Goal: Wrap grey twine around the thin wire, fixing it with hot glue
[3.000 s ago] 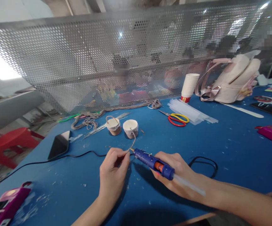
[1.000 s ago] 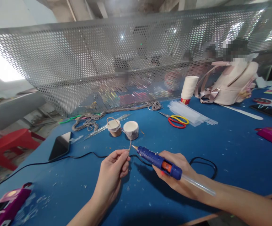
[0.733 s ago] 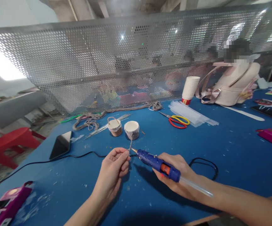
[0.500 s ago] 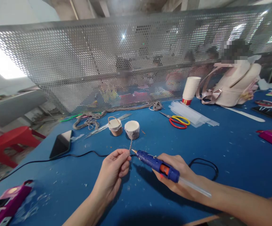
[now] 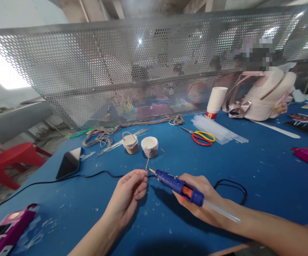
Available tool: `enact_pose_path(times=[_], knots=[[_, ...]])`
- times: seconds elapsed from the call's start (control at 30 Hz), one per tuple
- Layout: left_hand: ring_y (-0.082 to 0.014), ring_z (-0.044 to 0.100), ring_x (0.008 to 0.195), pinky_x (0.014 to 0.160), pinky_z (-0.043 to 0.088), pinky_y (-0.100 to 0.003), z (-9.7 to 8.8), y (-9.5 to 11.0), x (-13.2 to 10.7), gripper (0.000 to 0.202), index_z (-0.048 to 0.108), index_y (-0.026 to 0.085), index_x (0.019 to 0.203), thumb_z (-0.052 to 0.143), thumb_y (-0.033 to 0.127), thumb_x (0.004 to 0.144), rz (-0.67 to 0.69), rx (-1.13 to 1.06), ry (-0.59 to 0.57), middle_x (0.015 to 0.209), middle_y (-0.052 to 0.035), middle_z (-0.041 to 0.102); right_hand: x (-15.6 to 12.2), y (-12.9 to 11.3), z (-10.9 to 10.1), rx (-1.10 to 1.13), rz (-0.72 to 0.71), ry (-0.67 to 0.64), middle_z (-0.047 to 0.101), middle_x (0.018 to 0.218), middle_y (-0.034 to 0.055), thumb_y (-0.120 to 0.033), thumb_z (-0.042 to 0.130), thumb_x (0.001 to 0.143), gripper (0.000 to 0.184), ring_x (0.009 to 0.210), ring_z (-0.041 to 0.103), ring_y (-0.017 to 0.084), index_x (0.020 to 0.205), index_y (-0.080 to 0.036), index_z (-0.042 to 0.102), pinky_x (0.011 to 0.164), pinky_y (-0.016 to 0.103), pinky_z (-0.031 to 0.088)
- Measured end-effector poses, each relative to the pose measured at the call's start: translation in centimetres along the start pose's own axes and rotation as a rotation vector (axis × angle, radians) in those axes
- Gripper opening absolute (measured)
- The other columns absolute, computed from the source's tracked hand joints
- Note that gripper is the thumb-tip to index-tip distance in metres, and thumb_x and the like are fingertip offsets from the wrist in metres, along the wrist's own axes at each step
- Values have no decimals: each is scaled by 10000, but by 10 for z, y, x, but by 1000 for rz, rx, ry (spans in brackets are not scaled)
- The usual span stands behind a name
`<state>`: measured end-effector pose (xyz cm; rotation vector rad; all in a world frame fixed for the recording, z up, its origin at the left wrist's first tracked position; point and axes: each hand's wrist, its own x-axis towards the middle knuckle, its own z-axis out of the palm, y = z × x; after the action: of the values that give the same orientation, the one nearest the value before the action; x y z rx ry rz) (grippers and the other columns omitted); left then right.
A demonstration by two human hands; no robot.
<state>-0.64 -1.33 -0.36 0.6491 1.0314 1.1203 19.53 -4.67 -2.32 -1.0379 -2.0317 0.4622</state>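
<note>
My left hand [image 5: 125, 197] pinches the end of a thin twine strand [image 5: 147, 164] that runs up to a small white cup [image 5: 149, 146] on the blue table [image 5: 263, 170]. My right hand [image 5: 200, 199] grips a blue glue gun [image 5: 177, 185] with a clear glue stick out its back. The gun's nozzle points left, right beside the pinched twine end. A second small cup with a twine handle [image 5: 130, 142] stands just left of the white one.
A phone [image 5: 69, 163] and black cable [image 5: 49, 182] lie at left. A twine bundle [image 5: 100, 137], red-and-yellow scissors [image 5: 203, 137], glue sticks [image 5: 217, 129], a paper cup stack [image 5: 215, 102] and a pink backpack [image 5: 263, 94] sit further back. Magenta glue guns [image 5: 8, 231] flank both sides. A perforated metal screen [image 5: 90, 71] backs the table.
My left hand has turned palm-up and lifted the twine end slightly. The glue gun has drawn a little right, its nozzle staying beside the twine.
</note>
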Motion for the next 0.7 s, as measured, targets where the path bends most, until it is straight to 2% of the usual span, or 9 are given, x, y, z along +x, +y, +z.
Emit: enact_pose_path(times=[0.2, 0.3, 0.47, 0.6, 0.7], knots=[[-7, 304, 401, 347, 218, -127, -2, 2, 1, 97, 648, 86, 637, 712, 157, 618, -24, 0, -32, 526, 11, 508, 4, -6, -3, 25, 184, -15, 535, 591, -28, -231, 517, 810, 127, 492, 452, 95, 689, -202, 496, 508, 200, 364], [-10, 311, 418, 360, 231, -126, -4, 3, 1, 94, 649, 90, 648, 714, 154, 627, -24, 13, -59, 548, 9, 511, 3, -6, -3, 47, 193, -20, 513, 586, -35, -231, 532, 803, 120, 491, 415, 91, 693, -198, 498, 503, 200, 352], [2, 273, 403, 361, 207, -124, -6, 2, 1, 150, 650, 114, 676, 775, 129, 594, -6, 79, -80, 528, 56, 451, 3, -6, -3, 111, 176, 8, 496, 583, -34, -226, 522, 801, 106, 494, 389, 90, 703, -194, 497, 486, 196, 349], [1, 250, 396, 356, 189, -126, -5, 2, 0, 183, 638, 113, 625, 805, 178, 589, -20, 77, -112, 479, 76, 383, 5, -7, -4, 100, 182, 25, 495, 576, -37, -223, 522, 797, 115, 486, 382, 86, 689, -194, 492, 478, 196, 343], [-2, 260, 416, 367, 206, -125, -5, 3, 1, 184, 646, 102, 626, 801, 201, 617, -26, 53, -149, 492, 65, 389, 7, -7, -3, 80, 184, 34, 491, 563, -40, -231, 518, 799, 141, 479, 380, 86, 669, -195, 479, 471, 198, 334]])
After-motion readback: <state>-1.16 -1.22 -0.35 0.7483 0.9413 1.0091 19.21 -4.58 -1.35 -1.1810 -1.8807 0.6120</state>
